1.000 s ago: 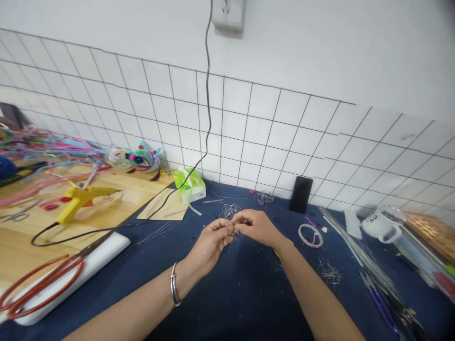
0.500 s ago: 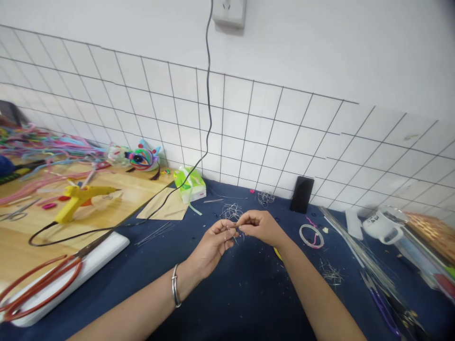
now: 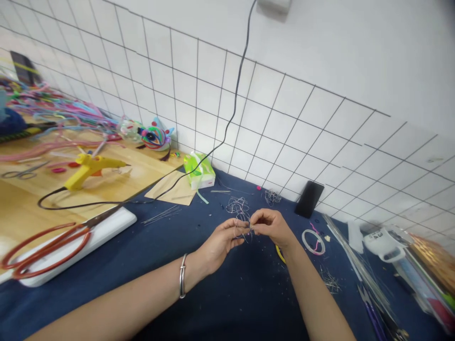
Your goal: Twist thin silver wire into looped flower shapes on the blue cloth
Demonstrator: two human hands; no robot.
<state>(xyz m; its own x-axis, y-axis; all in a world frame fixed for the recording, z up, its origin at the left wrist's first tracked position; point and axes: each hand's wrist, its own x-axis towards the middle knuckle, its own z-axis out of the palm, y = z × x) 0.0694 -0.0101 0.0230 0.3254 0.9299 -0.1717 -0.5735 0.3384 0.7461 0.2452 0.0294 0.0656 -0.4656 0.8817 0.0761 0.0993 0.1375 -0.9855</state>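
Note:
Above the dark blue cloth my left hand (image 3: 224,240) pinches a thin bent wire (image 3: 248,236) between thumb and fingers. Meeting it from the right, my right hand (image 3: 269,226) closes thumb and fingertips on the same wire. The exact shape of the wire between the fingertips is too fine to make out. Just behind the hands lies a loose tangle of wire loops (image 3: 237,205), partly overlapped by the held wire in the view. A yellow ring-shaped thing (image 3: 280,254) shows partly behind my right wrist.
A yellow glue gun (image 3: 93,166), orange-handled scissors (image 3: 53,246) on a white bar and a tissue pack (image 3: 199,171) are on the left. To the right are a black phone (image 3: 309,199), a tape ring (image 3: 313,242), straight wires (image 3: 359,255), a white mug (image 3: 384,244) and purple-handled pliers (image 3: 371,308).
The head view has tilted and shifted, so the surroundings sit differently. Both hands stay together on the wire; the right fingertips now sit at the ends of the left fingers.

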